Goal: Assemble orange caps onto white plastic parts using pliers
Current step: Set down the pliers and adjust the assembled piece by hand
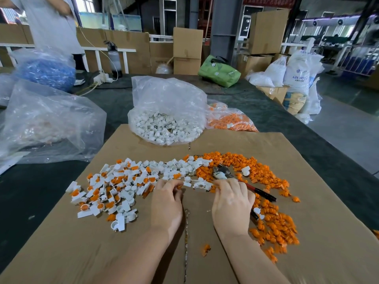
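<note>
On a white sack (297, 75) far beyond the right corner of the cardboard sheet (131, 249) the print reads "ABS RES…" with a blue logo above it; the rest is cut off. A green bag (218, 71) beyond the sheet carries white printing too small to read.

On the sheet two hands work. The left hand (166, 203) lies near the sheet's middle, its fingers curled and pinching a small orange piece at the fingertips; what exactly it is cannot be told. The right hand (232, 203), just right of the middle, grips one pair of pliers (222, 174), whose red-and-black handles stick out to the right and whose metal head points away from the person; something pale sits in the head.

Loose orange caps (272, 222), too many to count, cover the sheet's right side. White plastic parts (182, 168), many already fitted with orange, spread over its left and middle.

Two clear bags stand at the sheet's far edge: one of white parts (166, 128), and to its right one of orange caps (231, 120). A third, larger clear bag (45, 121) lies off the sheet's left.
</note>
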A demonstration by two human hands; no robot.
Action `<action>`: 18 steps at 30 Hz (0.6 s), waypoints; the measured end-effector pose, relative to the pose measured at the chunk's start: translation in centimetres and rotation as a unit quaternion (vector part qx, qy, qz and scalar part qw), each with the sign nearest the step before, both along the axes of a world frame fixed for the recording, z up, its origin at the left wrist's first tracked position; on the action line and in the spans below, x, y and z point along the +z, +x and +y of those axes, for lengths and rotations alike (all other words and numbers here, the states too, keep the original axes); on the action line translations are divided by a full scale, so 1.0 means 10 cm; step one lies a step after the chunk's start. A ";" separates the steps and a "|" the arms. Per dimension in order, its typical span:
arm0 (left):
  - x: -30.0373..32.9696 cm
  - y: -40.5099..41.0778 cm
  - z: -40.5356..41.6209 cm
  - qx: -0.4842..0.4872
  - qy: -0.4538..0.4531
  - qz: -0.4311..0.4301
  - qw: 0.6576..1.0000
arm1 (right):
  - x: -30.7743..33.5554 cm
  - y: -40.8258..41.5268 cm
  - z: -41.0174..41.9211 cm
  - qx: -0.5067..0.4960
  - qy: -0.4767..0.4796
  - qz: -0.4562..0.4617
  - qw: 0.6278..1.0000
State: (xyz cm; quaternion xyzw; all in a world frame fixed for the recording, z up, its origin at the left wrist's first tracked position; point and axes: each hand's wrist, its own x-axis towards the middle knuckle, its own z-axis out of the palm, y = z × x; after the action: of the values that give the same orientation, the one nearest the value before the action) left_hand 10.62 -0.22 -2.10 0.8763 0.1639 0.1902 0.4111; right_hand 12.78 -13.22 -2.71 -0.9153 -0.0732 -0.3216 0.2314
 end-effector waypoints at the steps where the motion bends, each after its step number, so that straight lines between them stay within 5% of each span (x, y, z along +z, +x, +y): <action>1: 0.00 0.01 0.01 0.009 0.010 0.006 1.000 | 0.00 0.00 0.00 -0.016 -0.010 -0.007 1.000; 12: -0.01 0.03 0.15 0.095 0.143 0.105 0.980 | -0.02 0.00 0.02 -0.061 -0.065 0.004 0.996; 18: -0.04 0.04 0.07 -0.056 0.222 0.004 0.973 | -0.03 0.00 0.05 -0.062 -0.102 0.017 0.993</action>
State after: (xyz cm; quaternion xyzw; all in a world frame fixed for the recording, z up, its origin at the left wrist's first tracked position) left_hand 11.06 0.53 -2.48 0.9544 0.0697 0.1944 0.2157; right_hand 12.80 -12.76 -3.04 -0.9424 -0.0443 -0.3102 0.1173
